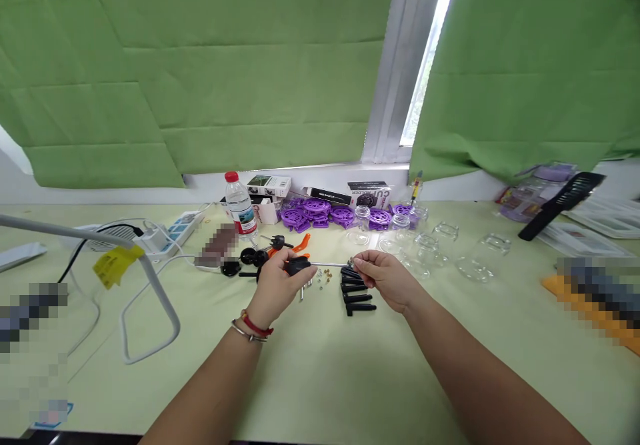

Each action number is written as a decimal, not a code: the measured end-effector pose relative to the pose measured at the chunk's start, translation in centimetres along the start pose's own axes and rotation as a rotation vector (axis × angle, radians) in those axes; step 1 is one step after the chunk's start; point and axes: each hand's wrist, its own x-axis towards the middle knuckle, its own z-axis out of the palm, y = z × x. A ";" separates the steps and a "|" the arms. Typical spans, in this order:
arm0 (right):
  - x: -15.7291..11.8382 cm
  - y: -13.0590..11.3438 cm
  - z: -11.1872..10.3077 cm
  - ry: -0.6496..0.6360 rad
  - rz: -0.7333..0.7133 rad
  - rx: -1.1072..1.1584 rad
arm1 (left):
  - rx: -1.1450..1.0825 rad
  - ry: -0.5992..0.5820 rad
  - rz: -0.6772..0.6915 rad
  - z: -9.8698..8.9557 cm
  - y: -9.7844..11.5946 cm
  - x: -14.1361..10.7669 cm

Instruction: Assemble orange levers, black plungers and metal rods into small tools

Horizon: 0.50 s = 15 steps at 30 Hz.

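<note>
Screwdriver (299,266) sits in left hand (278,283), tip unclear.

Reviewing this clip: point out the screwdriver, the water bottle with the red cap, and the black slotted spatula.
Screwdriver (299,266): head view, on its black handle.
Water bottle (245,218): head view, on its label.
Slotted spatula (575,193): head view, on its slotted blade.

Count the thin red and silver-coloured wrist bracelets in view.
2: both at the wrist of the left hand: red cord bracelet nearer the fingers, silver-coloured metal bracelet nearer the elbow. None visible at the right.
</note>
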 end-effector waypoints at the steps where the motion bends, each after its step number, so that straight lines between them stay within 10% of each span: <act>1: -0.1 0.2 0.1 -0.001 0.008 0.039 | -0.054 -0.010 -0.037 0.3 -0.3 0.1; 15: -0.3 3.0 -0.2 0.080 0.035 0.108 | -0.443 -0.173 -0.136 1.4 -2.9 -0.4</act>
